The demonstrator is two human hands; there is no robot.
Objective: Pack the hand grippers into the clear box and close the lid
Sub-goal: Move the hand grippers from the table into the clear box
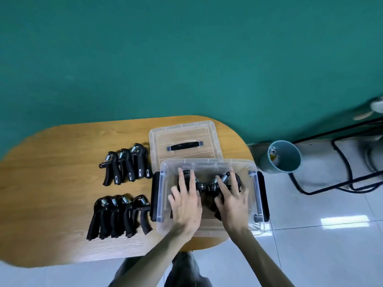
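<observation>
The clear box (pixel 209 162) stands open at the right end of the wooden table, with black clips on both short sides. Both my hands are inside it. My left hand (pixel 186 201) lies with fingers spread over black hand grippers (pixel 204 186) on the box floor, and my right hand (pixel 233 200) rests the same way on the grippers beside them. The clear lid (pixel 184 139) with its black handle lies flat just behind the box. Left of the box, three hand grippers (pixel 126 164) lie in a far row and several more (pixel 120 216) in a near row.
The oval wooden table (pixel 62 183) ends just right of the box. On the tiled floor to the right stand a teal bin (pixel 284 157) and black cables (pixel 342 177). A green wall is behind the table. My legs show below the table's near edge.
</observation>
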